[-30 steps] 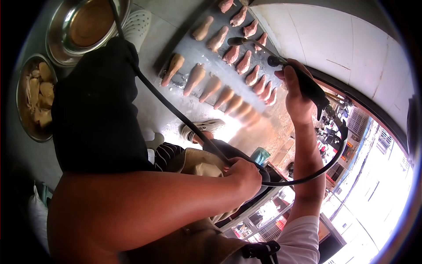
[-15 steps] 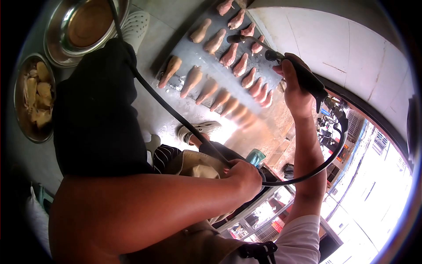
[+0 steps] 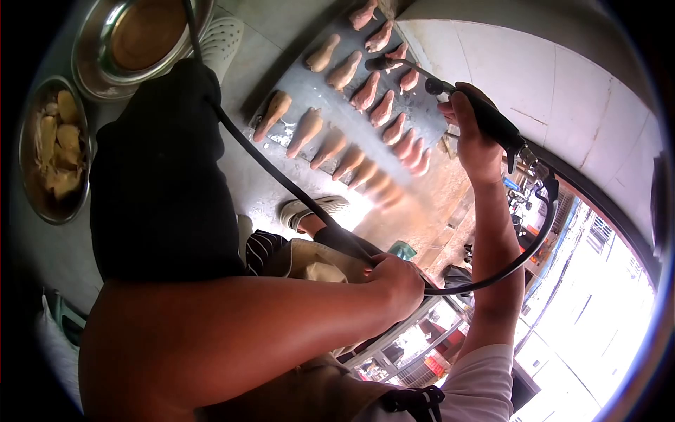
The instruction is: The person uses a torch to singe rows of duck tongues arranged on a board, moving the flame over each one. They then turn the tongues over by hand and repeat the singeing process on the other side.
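Note:
My right hand (image 3: 472, 144) is wrapped round the black handle of a blowtorch (image 3: 498, 125). Its thin metal tube ends in a dark nozzle (image 3: 377, 64) over rows of drumstick-shaped meat pieces (image 3: 344, 71), some pink and some tan. They lie on a grey slab (image 3: 304, 90) on the floor. A black hose (image 3: 271, 171) loops from the torch handle down to my left hand (image 3: 399, 281), whose fingers are closed round it, then runs up past my dark-trousered knee. Part of the left hand's grip is hidden behind its back.
At the left stand a steel bowl (image 3: 86, 158) of pale yellowish pieces and a wide metal basin (image 3: 90, 83). My shoes (image 3: 315, 209) are close to the slab. A tiled wall (image 3: 520, 77) rises on the right, beside a bright opening to the street.
The view has shifted slightly. The nozzle has moved marginally to the right over the pieces; both hands keep their grips.

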`<state>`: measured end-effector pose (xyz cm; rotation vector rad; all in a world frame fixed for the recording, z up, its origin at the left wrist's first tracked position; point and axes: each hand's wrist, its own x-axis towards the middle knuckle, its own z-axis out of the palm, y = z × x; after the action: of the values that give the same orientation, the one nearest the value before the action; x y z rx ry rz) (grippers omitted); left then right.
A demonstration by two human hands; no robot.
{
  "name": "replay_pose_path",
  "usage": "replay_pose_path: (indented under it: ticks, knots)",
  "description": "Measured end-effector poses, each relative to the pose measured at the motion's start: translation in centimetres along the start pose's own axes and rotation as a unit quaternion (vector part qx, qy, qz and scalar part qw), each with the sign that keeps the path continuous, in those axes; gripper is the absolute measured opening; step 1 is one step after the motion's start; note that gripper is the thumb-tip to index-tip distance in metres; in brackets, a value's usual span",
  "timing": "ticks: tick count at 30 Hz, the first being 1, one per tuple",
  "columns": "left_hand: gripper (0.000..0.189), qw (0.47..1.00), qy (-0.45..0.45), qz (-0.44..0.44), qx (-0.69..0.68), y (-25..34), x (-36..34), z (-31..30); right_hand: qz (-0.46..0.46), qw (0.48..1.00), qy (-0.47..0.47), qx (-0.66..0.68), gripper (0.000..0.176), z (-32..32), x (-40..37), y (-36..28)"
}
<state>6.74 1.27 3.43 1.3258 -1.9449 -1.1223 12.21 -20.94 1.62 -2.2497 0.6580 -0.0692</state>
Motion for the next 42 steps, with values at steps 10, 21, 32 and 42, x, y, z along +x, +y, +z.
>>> replay_pose_path:
  ticks: [10, 21, 32, 42]
  knots:
    - [0.024, 1.000, 0.003, -0.010, -0.008, 0.2, 0.0, -0.4, -0.034, 0.998, -0.049, -0.008, 0.026, -0.1, 1.1, -0.9]
    - [0.023, 0.996, 0.074, 0.008, -0.039, -0.1, -0.4, -1.8, -0.088, 0.981, -0.151, -0.083, 0.015, 0.7, 3.9, -2.0]
    - [0.021, 0.989, 0.105, 0.023, -0.105, -0.2, -0.4, -2.4, -0.080, 0.975, -0.188, -0.086, 0.015, 1.8, 5.3, -2.2]
    - [0.022, 0.985, 0.103, 0.037, -0.136, -0.4, -0.5, -2.5, -0.082, 0.969, -0.202, -0.115, 0.021, 2.0, 6.0, -1.4]
